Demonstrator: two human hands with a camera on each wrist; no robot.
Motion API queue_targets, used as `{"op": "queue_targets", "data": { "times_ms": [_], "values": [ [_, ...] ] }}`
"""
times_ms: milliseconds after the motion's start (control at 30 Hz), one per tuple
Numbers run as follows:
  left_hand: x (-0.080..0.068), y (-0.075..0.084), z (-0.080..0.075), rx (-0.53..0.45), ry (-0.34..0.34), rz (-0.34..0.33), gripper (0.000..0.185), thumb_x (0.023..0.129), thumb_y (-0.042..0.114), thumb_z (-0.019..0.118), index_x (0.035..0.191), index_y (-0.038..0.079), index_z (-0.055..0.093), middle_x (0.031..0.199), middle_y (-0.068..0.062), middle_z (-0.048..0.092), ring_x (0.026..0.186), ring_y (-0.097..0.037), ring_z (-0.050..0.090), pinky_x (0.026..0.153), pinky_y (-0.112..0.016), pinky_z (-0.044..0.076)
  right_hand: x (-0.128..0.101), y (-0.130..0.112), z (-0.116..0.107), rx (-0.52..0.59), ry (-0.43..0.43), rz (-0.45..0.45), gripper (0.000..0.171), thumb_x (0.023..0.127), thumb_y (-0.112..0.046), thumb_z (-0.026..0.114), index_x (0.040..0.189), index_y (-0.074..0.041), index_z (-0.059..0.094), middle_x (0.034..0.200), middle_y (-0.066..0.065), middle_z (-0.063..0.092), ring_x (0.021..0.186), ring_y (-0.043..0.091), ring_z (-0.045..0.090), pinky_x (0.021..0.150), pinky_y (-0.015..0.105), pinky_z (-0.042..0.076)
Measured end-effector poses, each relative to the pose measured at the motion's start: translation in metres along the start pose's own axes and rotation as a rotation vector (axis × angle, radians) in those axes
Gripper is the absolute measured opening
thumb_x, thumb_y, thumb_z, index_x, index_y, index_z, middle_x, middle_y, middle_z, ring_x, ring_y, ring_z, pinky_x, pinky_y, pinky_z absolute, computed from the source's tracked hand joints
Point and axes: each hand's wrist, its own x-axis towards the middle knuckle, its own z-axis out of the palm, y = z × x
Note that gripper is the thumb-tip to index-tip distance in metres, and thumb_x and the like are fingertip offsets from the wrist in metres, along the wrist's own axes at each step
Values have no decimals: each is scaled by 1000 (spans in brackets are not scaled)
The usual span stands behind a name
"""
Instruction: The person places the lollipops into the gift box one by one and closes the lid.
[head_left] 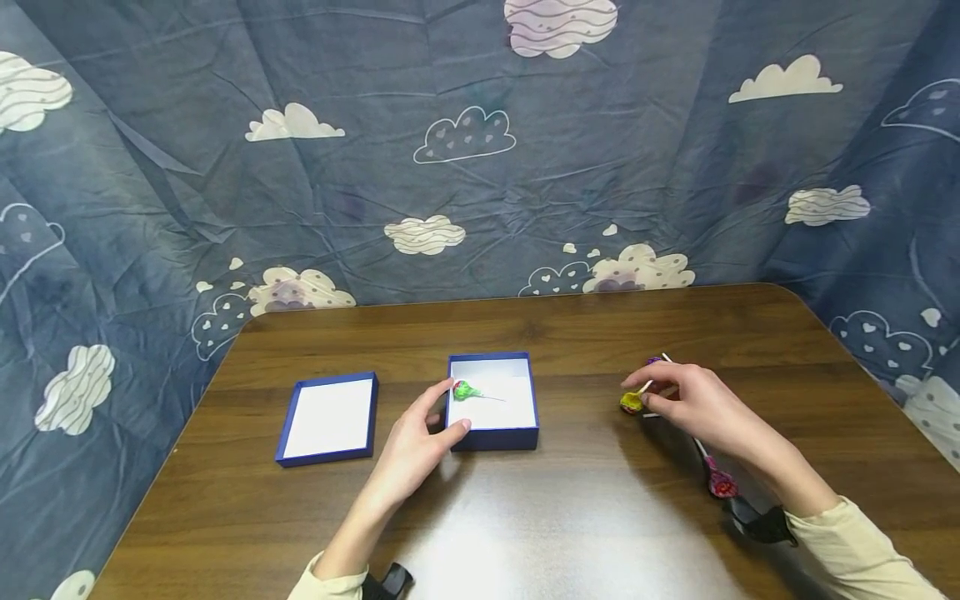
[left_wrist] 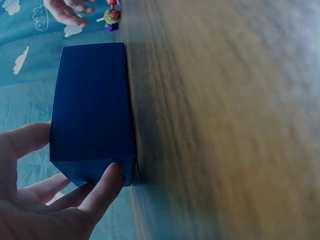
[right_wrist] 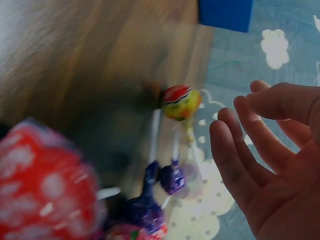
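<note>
The blue box [head_left: 492,402] sits in the middle of the table [head_left: 570,517]. A green lollipop [head_left: 467,390] lies inside it. The left hand [head_left: 422,442] touches the box's near left corner with straight, loose fingers. It grips nothing. Left of the box lies its lid [head_left: 327,417]. Right of the box, the right hand [head_left: 693,402] hangs over a yellow lollipop [head_left: 632,403], fingers spread and holding nothing. A red lollipop [head_left: 722,482] lies nearer the person.
</note>
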Motion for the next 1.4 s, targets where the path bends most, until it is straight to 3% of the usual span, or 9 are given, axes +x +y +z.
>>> {"op": "queue_targets", "data": {
  "times_ms": [267, 600, 1033, 1400],
  "values": [
    [0, 1, 1, -3, 3, -7, 64, 87, 35, 72, 146, 23, 48, 146, -9, 48, 119, -35, 56, 88, -53, 48, -2, 14, 3, -24, -3, 13, 23, 88, 2, 67, 107, -10, 73, 105, 10, 68, 90, 25, 68, 73, 33, 53],
    [-1, 1, 0, -6, 0, -6, 64, 88, 34, 72, 146, 22, 48, 146, -11, 48, 118, -36, 56, 89, -54, 48, 5, 19, 9, -73, -51, 28, 26, 83, 2, 69, 106, -9, 73, 94, 3, 66, 81, 16, 59, 69, 32, 46],
    [-1, 2, -2, 4, 0, -12, 64, 87, 33, 73, 145, 23, 49, 145, -12, 49, 117, -36, 57, 87, -52, 49, 11, 27, 19, 70, -182, 27, 30, 78, 2, 72, 108, -4, 70, 82, 0, 67, 74, 11, 60, 63, 24, 46],
    [0, 0, -1, -6, -3, -10, 64, 87, 33, 73, 145, 24, 49, 145, -11, 49, 118, -35, 56, 87, -51, 49, 16, 24, 25, -8, -145, 28, 24, 76, -18, 84, 97, -17, 72, 73, -8, 60, 62, 7, 48, 53, 25, 38]
  ]
}}
